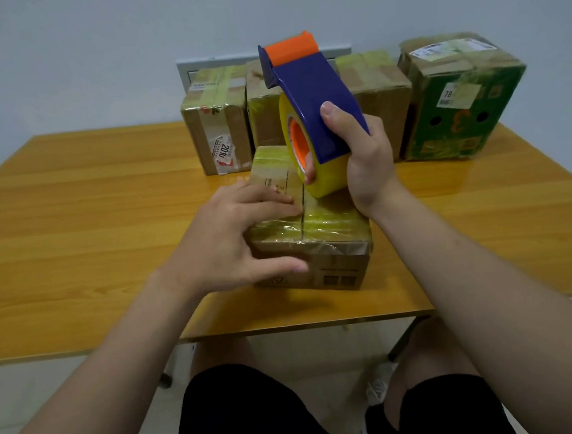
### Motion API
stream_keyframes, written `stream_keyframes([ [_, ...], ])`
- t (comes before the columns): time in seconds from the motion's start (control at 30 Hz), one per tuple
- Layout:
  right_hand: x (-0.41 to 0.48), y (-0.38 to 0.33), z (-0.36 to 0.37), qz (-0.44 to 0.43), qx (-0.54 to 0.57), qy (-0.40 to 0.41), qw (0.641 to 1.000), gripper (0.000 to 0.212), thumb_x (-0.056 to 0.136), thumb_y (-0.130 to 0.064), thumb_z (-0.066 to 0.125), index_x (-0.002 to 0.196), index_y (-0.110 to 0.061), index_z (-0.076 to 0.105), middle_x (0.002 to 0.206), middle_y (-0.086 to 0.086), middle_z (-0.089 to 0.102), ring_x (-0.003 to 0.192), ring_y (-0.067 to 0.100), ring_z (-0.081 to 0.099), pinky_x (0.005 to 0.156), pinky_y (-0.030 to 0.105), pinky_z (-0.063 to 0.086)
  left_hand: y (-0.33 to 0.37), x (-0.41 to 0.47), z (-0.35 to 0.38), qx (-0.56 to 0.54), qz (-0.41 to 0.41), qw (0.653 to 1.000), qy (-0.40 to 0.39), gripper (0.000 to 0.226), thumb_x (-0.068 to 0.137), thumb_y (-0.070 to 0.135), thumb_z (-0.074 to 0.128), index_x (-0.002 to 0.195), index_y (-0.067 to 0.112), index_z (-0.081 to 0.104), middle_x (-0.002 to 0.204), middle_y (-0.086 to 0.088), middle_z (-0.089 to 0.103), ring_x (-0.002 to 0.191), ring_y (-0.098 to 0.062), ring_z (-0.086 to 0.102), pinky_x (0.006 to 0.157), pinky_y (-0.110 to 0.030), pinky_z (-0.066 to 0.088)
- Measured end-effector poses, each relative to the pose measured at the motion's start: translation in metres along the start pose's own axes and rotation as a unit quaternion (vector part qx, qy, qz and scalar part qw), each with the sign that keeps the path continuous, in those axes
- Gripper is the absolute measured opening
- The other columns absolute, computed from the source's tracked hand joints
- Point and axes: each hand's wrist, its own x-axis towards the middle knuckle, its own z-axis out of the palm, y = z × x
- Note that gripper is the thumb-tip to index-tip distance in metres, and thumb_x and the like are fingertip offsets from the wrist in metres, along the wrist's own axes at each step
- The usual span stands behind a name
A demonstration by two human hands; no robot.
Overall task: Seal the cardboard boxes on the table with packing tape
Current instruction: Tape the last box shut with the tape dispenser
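Head view. Main hazard: a crooked or wrinkled strip along the centre seam, from a slide of the small cardboard box (314, 245) on the smooth table (88, 198) under the pull of the tape, with only flat pressure from the left hand (232, 241) as restraint. Second hazard: loss of the free tape end back onto the tape roll (329, 179), or tape stuck to the left fingertips (286, 199), close beside the seam. Left hand open, fingers laid fairly straight on the box top, thumb along the near face. Right hand (363, 156) wrapped firmly round the blue body of the tape dispenser (308, 85), thumb on top, one fingertip at the roll's orange core. Dispenser tilted, orange tip up and away, roll low over the box top, contact not discernible. Box near the front edge of the table, about midway along it. Brown card, flaps closed, dark seam running lengthwise and not yet covered, glossy yellowish tape bands across both ends, the near band creased. Behind, in a row along the back edge: three brown boxes (218, 129) and one green box (460, 107), all heavily taped.
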Motion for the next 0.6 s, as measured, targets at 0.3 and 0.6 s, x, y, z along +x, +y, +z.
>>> stream_keyframes([
  [0.3, -0.001, -0.001, 0.000, 0.003, 0.006, 0.001, 1.000, 0.048, 0.100, -0.026, 0.052, 0.104, 0.021, 0.060, 0.073, 0.025, 0.060, 0.054, 0.030, 0.059, 0.056, 0.034, 0.053, 0.017, 0.020, 0.008, 0.074, -0.018, 0.997, 0.009, 0.071, 0.057, 0.082, 0.078, 0.091, 0.020, 0.073, 0.098, 0.001, 0.060, 0.093, -0.017, 0.050, 0.079, -0.041, 0.046],
  [0.6, -0.001, -0.002, -0.002, 0.007, 0.011, 0.007, 1.000, 0.047, 0.100, -0.025, 0.052, 0.106, 0.021, 0.059, 0.077, 0.025, 0.060, 0.058, 0.031, 0.059, 0.059, 0.038, 0.052, 0.041, 0.020, 0.029, 0.161, -0.043, 0.981, 0.102, 0.077, 0.066, 0.097, 0.057, 0.079, 0.021, 0.054, 0.086, 0.003, 0.052, 0.081, -0.013, 0.043, 0.065, -0.032, 0.035],
])
